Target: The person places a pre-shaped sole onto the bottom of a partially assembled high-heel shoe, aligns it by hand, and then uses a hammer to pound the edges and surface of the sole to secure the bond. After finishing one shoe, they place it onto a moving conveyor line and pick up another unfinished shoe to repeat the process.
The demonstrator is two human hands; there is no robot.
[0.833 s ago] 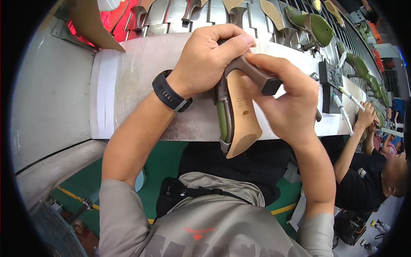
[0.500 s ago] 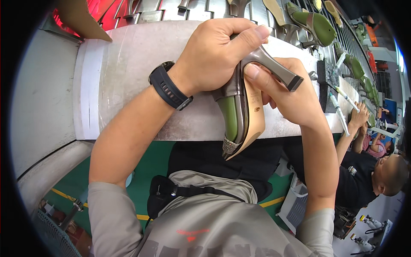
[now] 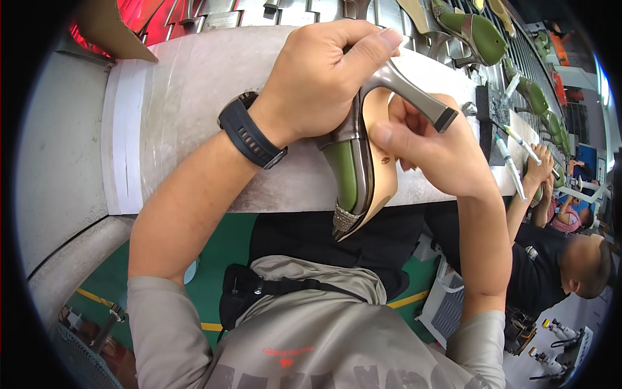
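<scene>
A high-heeled shoe (image 3: 371,170) hangs toe-down over the table's near edge, its tan sole turned to the right. The upper is metallic grey-brown with a glittering band near the pointed toe, and a green last (image 3: 339,168) shows inside. My left hand (image 3: 321,81) is closed around the shoe's heel end, thumb lying near the top of the slim heel (image 3: 418,97). Against the sole's edge rests the thumb of my right hand (image 3: 440,146); its other fingers are curled beside the sole, below the heel. Whatever those fingers touch is partly hidden.
A pale worktable (image 3: 188,123) lies beneath my hands. Beyond it runs a slatted metal conveyor (image 3: 220,19) carrying several shoes on green lasts (image 3: 483,39). Syringes (image 3: 512,165) stand by a dark block (image 3: 486,117) at right. A co-worker (image 3: 551,259) sits farther right; cardboard (image 3: 126,39) stands far left.
My right thumb has slid down the sole away from the heel's base, and the right fingers now curl in view beside the sole. The left hand keeps its grip.
</scene>
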